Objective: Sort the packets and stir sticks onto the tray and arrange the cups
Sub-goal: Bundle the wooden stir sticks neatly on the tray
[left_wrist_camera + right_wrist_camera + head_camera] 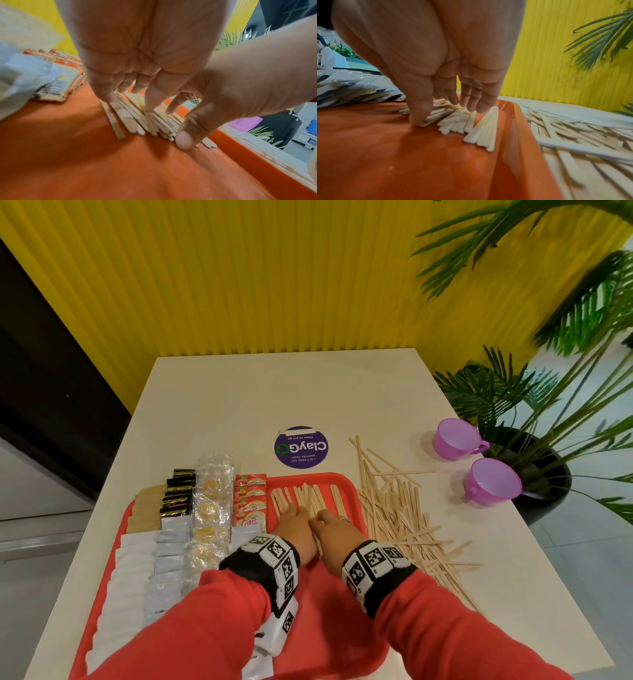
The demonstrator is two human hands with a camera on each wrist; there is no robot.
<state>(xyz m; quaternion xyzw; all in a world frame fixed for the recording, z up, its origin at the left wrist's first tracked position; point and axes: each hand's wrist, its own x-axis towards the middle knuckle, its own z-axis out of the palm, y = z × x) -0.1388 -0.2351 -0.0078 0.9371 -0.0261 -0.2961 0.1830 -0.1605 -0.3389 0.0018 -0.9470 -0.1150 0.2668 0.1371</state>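
A red tray [349, 484] sits at the table's near edge. Rows of packets [174, 529] fill its left half: white, black, clear and red ones. A fan of wooden stir sticks [308, 498] lies on its right part. My left hand [294, 518] and right hand [325, 520] are side by side, straight fingers pressing down on the near ends of these sticks. In the left wrist view my left hand [128, 94] touches the sticks [130, 121], with the right thumb at their ends. In the right wrist view my right hand [447, 112] rests on them [481, 129]. Two purple cups [454, 438] [493, 481] stand at the right.
A big loose pile of stir sticks [394, 508] lies on the table just right of the tray. A round purple sticker [301, 446] is behind the tray. A potted palm [534, 440] stands off the table's right edge, behind the cups. A yellow ribbed wall backs the table.
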